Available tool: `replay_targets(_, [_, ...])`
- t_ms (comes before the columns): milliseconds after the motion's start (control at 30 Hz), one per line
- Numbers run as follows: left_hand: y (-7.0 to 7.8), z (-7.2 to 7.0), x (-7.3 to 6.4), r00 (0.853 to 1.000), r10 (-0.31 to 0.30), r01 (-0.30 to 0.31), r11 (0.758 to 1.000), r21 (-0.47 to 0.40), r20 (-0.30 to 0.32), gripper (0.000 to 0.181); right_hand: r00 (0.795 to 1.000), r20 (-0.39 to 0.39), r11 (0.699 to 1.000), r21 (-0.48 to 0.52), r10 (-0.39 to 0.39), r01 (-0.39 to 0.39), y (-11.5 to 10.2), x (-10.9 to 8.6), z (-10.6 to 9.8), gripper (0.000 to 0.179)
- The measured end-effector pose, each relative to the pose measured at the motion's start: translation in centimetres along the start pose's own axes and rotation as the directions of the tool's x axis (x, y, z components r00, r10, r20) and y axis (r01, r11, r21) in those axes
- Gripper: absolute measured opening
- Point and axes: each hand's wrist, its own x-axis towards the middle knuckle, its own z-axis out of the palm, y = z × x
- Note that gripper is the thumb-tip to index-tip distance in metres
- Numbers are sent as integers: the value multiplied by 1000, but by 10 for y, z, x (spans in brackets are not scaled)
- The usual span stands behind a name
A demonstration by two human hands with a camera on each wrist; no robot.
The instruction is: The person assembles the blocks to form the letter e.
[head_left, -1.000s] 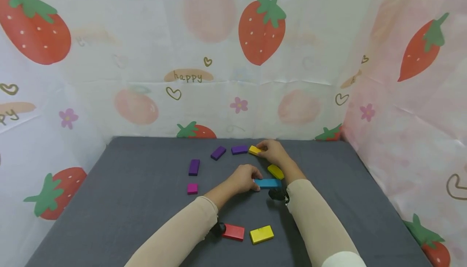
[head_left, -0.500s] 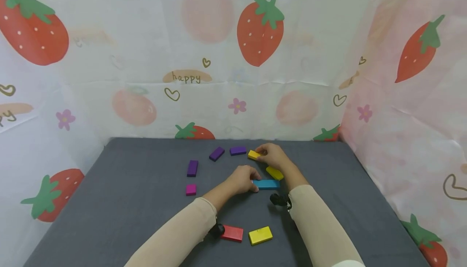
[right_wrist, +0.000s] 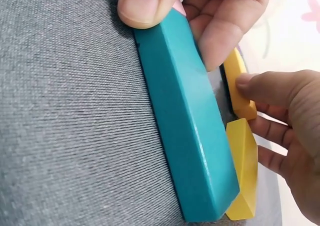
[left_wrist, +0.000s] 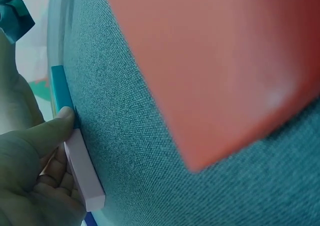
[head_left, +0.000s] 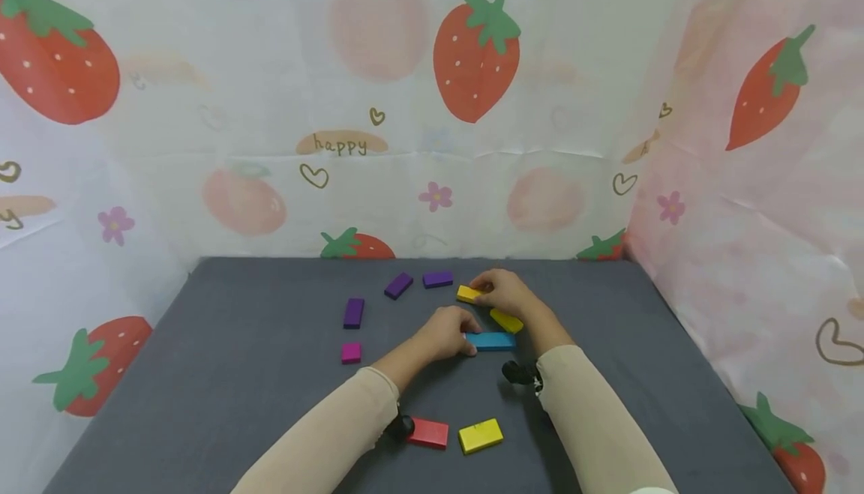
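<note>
In the head view my left hand (head_left: 445, 333) pinches the near end of a blue block (head_left: 491, 342) on the grey cloth. The left wrist view has its thumb at the joint between that block and a pale pink block (left_wrist: 86, 173), end to end. The palm hides the pink one in the head view. My right hand (head_left: 506, 293) pinches a small yellow block (head_left: 467, 294) farther back, with thumb and fingertips. Between the blue block and my right wrist lies a second yellow block (head_left: 506, 321), slanted and apart from the first.
Several purple blocks, such as the far one (head_left: 437, 279), curve to the left, ending at a magenta block (head_left: 351, 352). Nearer me lie a red block (head_left: 428, 433) beside my left sleeve and a yellow rectangular block (head_left: 481, 436). Printed cloth walls (head_left: 378, 202) edge the table.
My right hand has drawn the small yellow block a little toward me, away from the far purple one. The left hand keeps its hold in place; the head view has shifted slightly.
</note>
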Motion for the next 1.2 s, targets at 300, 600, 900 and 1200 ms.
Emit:
replay_targets(300, [0, 1, 1, 1000, 0, 0, 1000, -8, 2, 28, 1000, 7, 1000, 11, -5, 4, 2, -4, 2, 31])
replay_targets(600, [3, 6, 3, 1000, -3, 3, 1000, 3, 11, 30, 1000, 9, 1000, 12, -2, 2, 7, -11, 1, 30])
replay_targets(900, [2, 3, 4, 1000, 2, -2, 1000, -13, 1, 30, 1000, 5, 1000, 20, 0, 0, 8, -10, 0, 30])
replay_targets(1200, [2, 2, 3, 1000, -7, 7, 1000, -9, -2, 31, 1000, 25, 999, 30, 11, -12, 9, -6, -1, 29])
